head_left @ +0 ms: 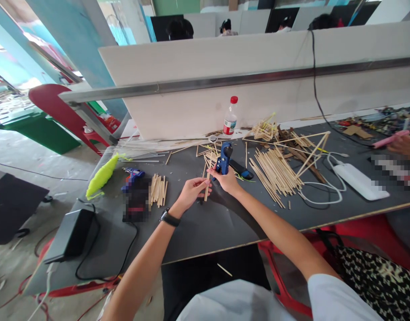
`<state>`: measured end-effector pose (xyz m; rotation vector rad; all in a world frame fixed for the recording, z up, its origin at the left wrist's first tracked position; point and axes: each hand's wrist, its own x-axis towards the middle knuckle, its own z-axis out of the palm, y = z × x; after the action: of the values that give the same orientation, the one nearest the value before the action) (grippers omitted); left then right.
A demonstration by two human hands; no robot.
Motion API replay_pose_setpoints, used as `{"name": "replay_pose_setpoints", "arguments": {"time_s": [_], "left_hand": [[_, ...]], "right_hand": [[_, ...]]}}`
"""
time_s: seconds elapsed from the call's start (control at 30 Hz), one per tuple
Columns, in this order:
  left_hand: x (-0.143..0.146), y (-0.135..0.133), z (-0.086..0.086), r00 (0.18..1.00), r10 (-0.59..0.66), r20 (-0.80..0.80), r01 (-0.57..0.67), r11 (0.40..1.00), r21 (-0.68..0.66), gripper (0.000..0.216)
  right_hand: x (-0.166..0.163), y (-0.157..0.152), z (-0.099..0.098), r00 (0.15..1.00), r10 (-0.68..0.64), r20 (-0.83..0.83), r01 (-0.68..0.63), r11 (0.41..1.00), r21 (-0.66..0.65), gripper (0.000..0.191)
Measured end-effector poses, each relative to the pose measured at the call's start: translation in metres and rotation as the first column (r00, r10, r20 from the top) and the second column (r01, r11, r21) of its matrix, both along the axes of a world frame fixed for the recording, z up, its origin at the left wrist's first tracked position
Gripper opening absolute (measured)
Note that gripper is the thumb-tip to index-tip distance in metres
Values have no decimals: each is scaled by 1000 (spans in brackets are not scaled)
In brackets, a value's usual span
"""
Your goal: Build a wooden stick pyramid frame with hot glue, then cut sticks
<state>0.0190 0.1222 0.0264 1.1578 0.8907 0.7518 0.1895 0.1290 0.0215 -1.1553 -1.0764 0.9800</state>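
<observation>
My left hand (193, 191) pinches thin wooden sticks (207, 187), held upright just above the grey table. Right beside it, my right hand (228, 179) is closed around a blue hand tool (224, 157) with a dark rounded top. What kind of tool it is I cannot make out. The right fingertips are close to the sticks, and whether they touch them is unclear. Behind the hands lie loose sticks (205, 150) and a black tool with a blue end (241, 170). A short bundle of sticks (158, 191) lies left of my left hand.
A large stick pile (278, 171) lies at right, near a stick frame (313, 154) and a white power strip (360, 180). A bottle (230, 117) stands behind. At left are a blue glue gun (133, 177), a yellow-green bundle (102, 176) and a black box (74, 232). Another person's hand (405, 147) shows far right.
</observation>
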Motion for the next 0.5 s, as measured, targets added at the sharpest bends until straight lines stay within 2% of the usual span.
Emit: {"name": "replay_pose_setpoints", "arguments": {"time_s": [0.5], "left_hand": [[1,-2,1,1000,3,5,-3,1000,5,52]], "right_hand": [[-2,-2,3,1000,-2,25,2,1000,19,37]]}}
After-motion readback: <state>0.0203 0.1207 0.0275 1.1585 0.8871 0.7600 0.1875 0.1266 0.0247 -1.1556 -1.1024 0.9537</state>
